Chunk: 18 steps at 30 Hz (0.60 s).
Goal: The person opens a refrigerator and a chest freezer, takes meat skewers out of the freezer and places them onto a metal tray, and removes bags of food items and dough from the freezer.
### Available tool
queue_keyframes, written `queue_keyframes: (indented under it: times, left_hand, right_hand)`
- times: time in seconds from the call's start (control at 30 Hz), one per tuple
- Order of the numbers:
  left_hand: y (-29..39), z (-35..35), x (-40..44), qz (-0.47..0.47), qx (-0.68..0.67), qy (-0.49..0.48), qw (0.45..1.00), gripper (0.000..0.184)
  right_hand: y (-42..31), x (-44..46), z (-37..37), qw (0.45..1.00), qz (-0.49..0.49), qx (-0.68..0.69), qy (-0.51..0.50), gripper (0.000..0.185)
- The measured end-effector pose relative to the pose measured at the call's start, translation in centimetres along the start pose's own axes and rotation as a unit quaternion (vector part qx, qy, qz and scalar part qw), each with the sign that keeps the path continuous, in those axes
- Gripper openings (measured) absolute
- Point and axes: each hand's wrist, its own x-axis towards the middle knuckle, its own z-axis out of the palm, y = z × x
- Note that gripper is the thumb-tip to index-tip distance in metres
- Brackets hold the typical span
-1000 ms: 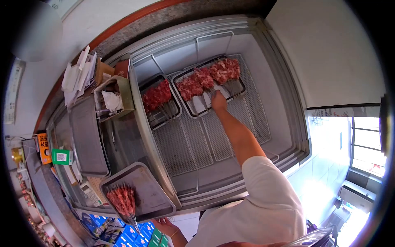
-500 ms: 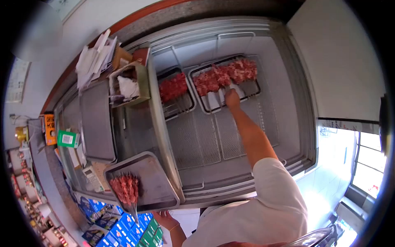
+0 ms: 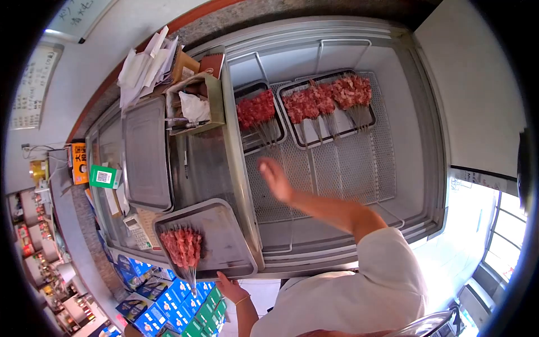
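My left hand (image 3: 232, 287) is at the near edge of a metal tray (image 3: 227, 241), with its fingers on the rim. On that tray lies a bunch of raw meat skewers (image 3: 182, 247), sticks pointing toward me. My right hand (image 3: 275, 178) is over the open chest freezer (image 3: 412, 129), fingers extended and nothing seen in them. Beyond it, a left tray (image 3: 264, 147) in the freezer holds darker red meat skewers (image 3: 256, 110). Beside that, a wider tray (image 3: 303, 143) carries several bunches of meat skewers (image 3: 325, 101).
Wire racks (image 3: 353, 168) line the freezer. On its closed side sit an upturned grey tray (image 3: 147, 154), a box with tissue and pens (image 3: 213, 106), a calculator (image 3: 137, 231), a green QR-code card (image 3: 105, 177) and papers (image 3: 140, 73). Blue cartons (image 3: 163, 309) stand below.
My right hand has left the stick ends at the wider tray and moved left and toward me. My left hand now shows at the metal tray's rim. The view has shifted slightly.
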Motion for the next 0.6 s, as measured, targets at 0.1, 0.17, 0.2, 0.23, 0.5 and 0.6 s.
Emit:
queue_keyframes:
  times: [0.1,0.17,0.2,0.23,0.5,0.6]
  left_hand:
    - [-0.1,-0.4,0.2,-0.016,0.007,-0.002,1.000,0.034]
    - [0.2,-0.3,0.0,-0.014,0.028,-0.010,0.999,0.034]
    - [0.4,-0.3,0.1,-0.013,0.028,-0.010,0.999,0.034]
    - [0.5,-0.1,0.1,-0.006,0.050,-0.018,0.999,0.035]
    - [1.0,1.4,0.3,0.023,0.126,-0.030,0.991,0.042]
    - [0.8,1.5,0.7,0.039,0.052,-0.046,0.997,0.042]
  right_hand:
    - [-3.3,-5.8,5.2,0.994,-0.072,0.076,-0.034,0.061]
    - [-3.5,-6.6,7.6,0.997,-0.062,0.047,0.004,0.063]
    - [-3.6,-6.7,8.4,0.997,-0.053,0.022,0.043,0.067]
    - [-3.4,-6.6,8.6,0.996,-0.062,0.040,0.041,0.068]
    - [-2.7,-5.8,10.4,0.999,-0.023,-0.013,0.030,0.067]
    - [-3.0,-5.9,9.9,0.998,-0.039,-0.030,0.040,0.066]
